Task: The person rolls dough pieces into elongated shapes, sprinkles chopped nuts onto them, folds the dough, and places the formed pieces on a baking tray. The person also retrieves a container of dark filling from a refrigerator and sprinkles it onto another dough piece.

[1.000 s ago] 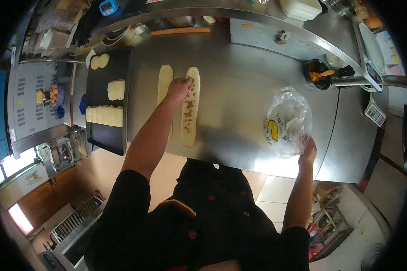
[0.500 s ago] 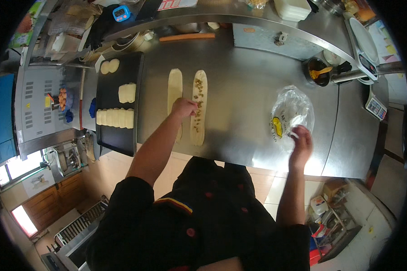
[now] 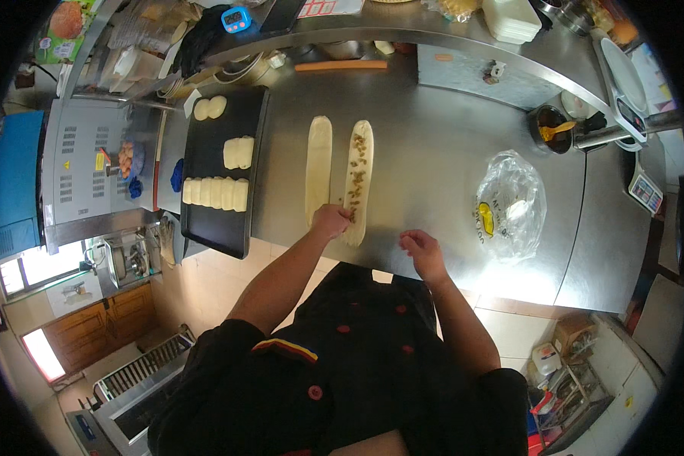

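Two long strips of pale dough lie side by side on the steel table. The left strip is plain. The right strip carries brown nut pieces along its length. My left hand rests at the near end of the strips, fingertips pinched on the topped strip's lower part. My right hand hovers over the table's near edge, fingers loosely curled, holding nothing visible. A clear plastic bag with a yellow label lies to the right of that hand.
A black baking tray with shaped dough pieces sits left of the strips. A wooden rolling pin lies at the back. A dark bowl with a yellow scraper and a scale stand at right.
My left hand has slid down the topped strip toward its near end. My right hand has left the plastic bag and come in toward the dough.
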A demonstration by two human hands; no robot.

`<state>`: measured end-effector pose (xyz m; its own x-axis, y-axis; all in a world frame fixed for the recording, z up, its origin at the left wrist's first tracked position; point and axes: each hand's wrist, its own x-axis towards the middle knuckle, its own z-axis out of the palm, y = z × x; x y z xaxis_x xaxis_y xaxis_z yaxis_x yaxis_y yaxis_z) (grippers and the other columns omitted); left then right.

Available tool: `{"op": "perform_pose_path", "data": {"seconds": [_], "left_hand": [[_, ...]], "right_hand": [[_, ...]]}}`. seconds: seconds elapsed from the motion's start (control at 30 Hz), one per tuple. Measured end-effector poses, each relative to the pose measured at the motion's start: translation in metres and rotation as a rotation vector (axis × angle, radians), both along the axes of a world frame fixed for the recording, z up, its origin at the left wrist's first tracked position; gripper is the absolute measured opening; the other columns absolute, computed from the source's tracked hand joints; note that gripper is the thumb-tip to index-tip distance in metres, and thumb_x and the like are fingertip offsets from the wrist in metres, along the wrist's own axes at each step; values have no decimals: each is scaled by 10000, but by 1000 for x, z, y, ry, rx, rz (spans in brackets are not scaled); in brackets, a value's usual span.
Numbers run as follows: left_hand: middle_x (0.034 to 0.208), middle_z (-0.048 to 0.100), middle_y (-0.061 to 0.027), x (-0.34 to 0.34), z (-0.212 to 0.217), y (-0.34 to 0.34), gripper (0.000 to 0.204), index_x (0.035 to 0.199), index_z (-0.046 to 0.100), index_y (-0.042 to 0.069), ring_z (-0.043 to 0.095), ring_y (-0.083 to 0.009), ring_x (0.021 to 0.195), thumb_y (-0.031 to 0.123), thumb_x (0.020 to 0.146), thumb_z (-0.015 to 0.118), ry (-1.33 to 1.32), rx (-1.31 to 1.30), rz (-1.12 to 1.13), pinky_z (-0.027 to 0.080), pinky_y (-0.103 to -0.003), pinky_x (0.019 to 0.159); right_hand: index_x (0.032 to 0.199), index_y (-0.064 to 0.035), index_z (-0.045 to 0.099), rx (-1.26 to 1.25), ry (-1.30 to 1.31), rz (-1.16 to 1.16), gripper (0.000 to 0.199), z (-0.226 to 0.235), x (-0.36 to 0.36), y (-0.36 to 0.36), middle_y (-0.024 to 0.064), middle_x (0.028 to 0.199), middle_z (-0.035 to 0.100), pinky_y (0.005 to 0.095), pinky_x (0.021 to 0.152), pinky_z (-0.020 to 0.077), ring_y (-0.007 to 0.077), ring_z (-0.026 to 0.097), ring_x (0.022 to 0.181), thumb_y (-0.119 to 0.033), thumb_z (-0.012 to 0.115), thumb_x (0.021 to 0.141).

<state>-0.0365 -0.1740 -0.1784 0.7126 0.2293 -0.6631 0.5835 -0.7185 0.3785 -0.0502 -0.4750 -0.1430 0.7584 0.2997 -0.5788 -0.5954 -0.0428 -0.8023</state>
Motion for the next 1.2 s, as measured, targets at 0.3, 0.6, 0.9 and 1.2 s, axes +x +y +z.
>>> {"op": "perform_pose_path", "data": {"seconds": [0.3,0.6,0.9,1.2], "left_hand": [[760,753,-35,60,-41,42,140,871,796,111,667,-146,608,167,754,746,-111,-446,320,552,-283,612],[927,776,21,219,-41,37,213,970,792,173,739,-201,870,275,789,746,-191,-34,94,579,-330,788],[971,763,-57,243,-76,53,162,931,764,119,729,-207,854,211,799,752,-98,185,-287,585,-347,728],[940,771,-99,194,12,21,131,943,784,93,743,-259,847,139,849,706,-117,2,-86,597,-369,788]], "right_hand": [[1088,14,690,-43,-33,-49,222,-3,12,-16,61,932,707,278,782,516,132,648,858,-172,625,987],[1103,-20,689,-162,98,-129,252,-12,-24,-50,35,907,707,266,738,513,120,655,837,-235,628,988],[1087,-42,705,-250,130,-223,213,-9,-14,-75,30,901,708,262,732,509,116,657,829,-213,623,992],[1093,2,695,-129,-33,-130,215,-46,5,-44,46,904,708,268,754,514,118,649,836,-175,629,990]]}}
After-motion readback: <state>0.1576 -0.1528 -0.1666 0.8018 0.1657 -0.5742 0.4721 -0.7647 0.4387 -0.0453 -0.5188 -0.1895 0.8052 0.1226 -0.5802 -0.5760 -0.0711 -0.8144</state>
